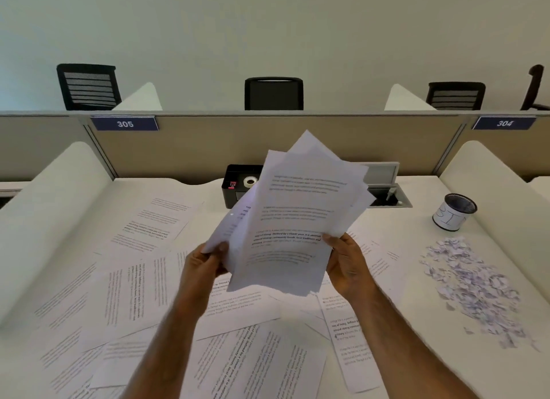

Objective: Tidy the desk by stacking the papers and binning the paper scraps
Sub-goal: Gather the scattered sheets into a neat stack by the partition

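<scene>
At a numbered office cubicle, we hold a loose sheaf of printed papers (294,220) up above the worktop (416,229). Our left hand (205,262) pinches its lower left corner and our right hand (348,264) grips the lower right edge. The sheets are fanned and out of square, with corners poking out at the top. They look light, thin and floppy, and we judge they could slide against one another or crease if squeezed. Holding both side edges loosely and tapping the bottom edge on the worktop should true them up. More printed sheets (148,279) lie scattered and overlapping across the worktop below, each best lifted by a free corner. To our right sits a heap of torn paper scraps (473,282), near a small mesh cup (454,211) with a handwritten label. The scraps look feather-light and easily scattered, so we judge they are better scooped with cupped hands than picked up singly.
</scene>
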### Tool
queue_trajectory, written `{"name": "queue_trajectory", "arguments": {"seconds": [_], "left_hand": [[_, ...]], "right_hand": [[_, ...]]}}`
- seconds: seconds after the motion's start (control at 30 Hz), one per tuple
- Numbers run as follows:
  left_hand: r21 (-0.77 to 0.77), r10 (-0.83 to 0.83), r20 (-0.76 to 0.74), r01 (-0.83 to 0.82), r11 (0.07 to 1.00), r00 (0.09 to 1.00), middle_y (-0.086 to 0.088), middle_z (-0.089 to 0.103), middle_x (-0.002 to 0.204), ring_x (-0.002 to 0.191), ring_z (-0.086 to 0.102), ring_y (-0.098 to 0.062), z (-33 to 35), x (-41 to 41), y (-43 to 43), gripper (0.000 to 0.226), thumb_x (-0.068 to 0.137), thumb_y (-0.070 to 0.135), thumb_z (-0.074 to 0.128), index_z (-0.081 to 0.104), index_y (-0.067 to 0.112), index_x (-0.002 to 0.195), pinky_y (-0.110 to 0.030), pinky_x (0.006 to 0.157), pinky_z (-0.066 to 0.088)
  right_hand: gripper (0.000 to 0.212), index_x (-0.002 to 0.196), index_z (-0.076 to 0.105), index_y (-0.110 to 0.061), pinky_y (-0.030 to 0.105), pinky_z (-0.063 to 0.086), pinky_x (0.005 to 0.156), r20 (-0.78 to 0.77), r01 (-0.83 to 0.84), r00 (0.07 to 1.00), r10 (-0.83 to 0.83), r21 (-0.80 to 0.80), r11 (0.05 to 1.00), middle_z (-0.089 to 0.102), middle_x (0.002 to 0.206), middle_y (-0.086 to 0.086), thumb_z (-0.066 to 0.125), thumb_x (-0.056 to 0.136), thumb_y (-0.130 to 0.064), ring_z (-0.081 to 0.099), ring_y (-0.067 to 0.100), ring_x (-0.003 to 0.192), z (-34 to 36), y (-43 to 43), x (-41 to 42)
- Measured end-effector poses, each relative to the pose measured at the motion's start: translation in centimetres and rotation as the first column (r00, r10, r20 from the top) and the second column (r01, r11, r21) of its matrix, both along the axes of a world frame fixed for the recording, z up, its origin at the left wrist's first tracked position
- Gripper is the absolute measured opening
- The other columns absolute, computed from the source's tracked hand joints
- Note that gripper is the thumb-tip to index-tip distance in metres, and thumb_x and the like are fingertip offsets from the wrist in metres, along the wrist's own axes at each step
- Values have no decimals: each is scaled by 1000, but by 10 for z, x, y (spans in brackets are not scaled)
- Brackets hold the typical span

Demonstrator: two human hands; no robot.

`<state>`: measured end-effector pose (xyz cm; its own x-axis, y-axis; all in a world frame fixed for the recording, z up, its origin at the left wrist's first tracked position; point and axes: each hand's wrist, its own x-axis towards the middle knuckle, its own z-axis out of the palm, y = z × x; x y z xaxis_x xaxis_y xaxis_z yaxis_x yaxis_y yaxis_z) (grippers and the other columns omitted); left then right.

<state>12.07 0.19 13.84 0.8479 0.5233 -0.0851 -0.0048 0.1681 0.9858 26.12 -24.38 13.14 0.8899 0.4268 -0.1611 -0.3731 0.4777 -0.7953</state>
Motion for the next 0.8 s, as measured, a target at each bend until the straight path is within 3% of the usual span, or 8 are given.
{"name": "queue_trajectory", "arguments": {"seconds": [0.1, 0.2, 0.3, 0.37, 0.47, 0.57, 0.67, 0.8], "left_hand": [[-2, 16, -26, -16, 1000, 1000, -16, 77, 97, 88, 72, -33, -14, -6, -10, 22, 101, 19, 57, 72, 10, 114, -37, 69, 62], [-35, -31, -53, 29, 999, 998, -16, 76, 108, 97, 73, -35, -21, -14, -2, 28, 102, 25, 57, 67, 11, 125, -33, 69, 62], [-167, -196, -49, 186, 968, 979, -15, 72, 121, 105, 71, -34, -8, -18, 30, 64, 84, 55, 68, 61, 18, 135, -37, 76, 62], [-173, -320, -114, 299, 939, 940, -14, 70, 126, 109, 70, -34, 6, -14, 50, 85, 69, 63, 77, 58, 19, 139, -42, 84, 61], [22, -401, -243, 418, 908, 883, -9, 73, 122, 108, 72, -31, 27, 4, 53, 62, 83, 53, 74, 61, 18, 134, -48, 94, 58], [70, -371, -245, 398, 915, 896, -5, 76, 115, 104, 74, -27, 38, 20, 35, 37, 95, 36, 67, 64, 17, 126, -51, 94, 58], [16, -352, -197, 362, 932, 915, -6, 75, 116, 105, 73, -28, 29, 24, 26, 47, 89, 45, 68, 63, 19, 128, -55, 93, 58], [-171, -347, -175, 319, 932, 921, -11, 72, 124, 115, 69, -32, 2, 25, 27, 61, 83, 50, 74, 62, 15, 132, -59, 104, 49]], "right_hand": [[36, 127, 59, -4, 49, 58, 85, -67, 32, 997, -36, -56, 998, 68, 120, 17, 58, 92, -1, 66, 37, 107, -5, 2, 0], [34, 126, 63, -4, 45, 58, 87, -112, 74, 990, -91, -150, 986, 70, 119, 17, 59, 92, -1, 67, 35, 109, -8, 4, 3], [29, 121, 65, -7, 47, 58, 87, -85, 50, 994, -72, -242, 969, 72, 115, 15, 60, 93, -3, 70, 33, 102, -7, 2, 1], [27, 120, 66, -11, 51, 57, 90, -44, 39, 997, -55, -306, 951, 73, 113, 12, 61, 93, -6, 70, 33, 103, -5, 2, 0], [27, 120, 65, -13, 52, 58, 87, 17, 25, 1000, -20, -363, 931, 74, 110, 10, 63, 94, -10, 71, 34, 100, 0, 9, -2], [25, 118, 65, -14, 52, 58, 86, 74, 7, 997, 23, -389, 921, 75, 109, 9, 64, 93, -12, 72, 34, 98, 7, 20, -5], [26, 119, 65, -14, 51, 58, 86, 101, 1, 994, 42, -392, 920, 74, 109, 8, 65, 92, -14, 71, 34, 98, 14, 26, -6], [26, 116, 66, -11, 49, 58, 85, 15, -1, 1000, 8, -395, 919, 75, 108, 10, 66, 91, -11, 71, 34, 99, 15, 29, -1]]}}
